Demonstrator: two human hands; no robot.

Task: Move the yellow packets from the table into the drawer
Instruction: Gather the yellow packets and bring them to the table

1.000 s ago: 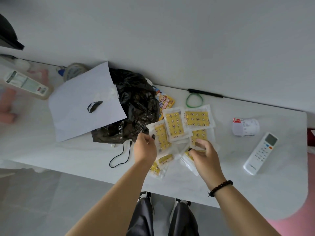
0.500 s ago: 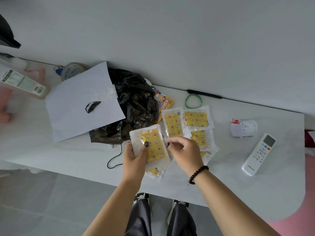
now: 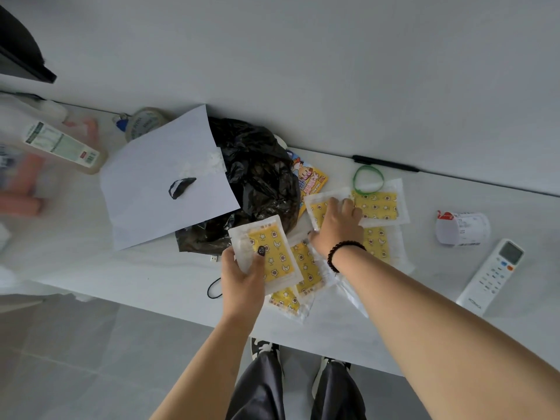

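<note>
Yellow star-printed packet in clear wrap [image 3: 269, 256] pinched by your left hand [image 3: 242, 281] over the white bench [image 3: 151, 268] near edge, thumb on top, your right hand [image 3: 339, 225] reaching forward, fingers [image 3: 333, 204] pressing flat on a far packet [image 3: 321, 207], more packets [image 3: 378, 204] between black plastic bag [image 3: 257, 177] and white remote [image 3: 491, 277].

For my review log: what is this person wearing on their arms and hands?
Both forearms are bare, with no sleeves in view. The right hand has a bracelet of dark round beads at the wrist. The left hand wears no bracelet or ring that shows; its thumbnail is painted dark. No gloves or watch.
</note>
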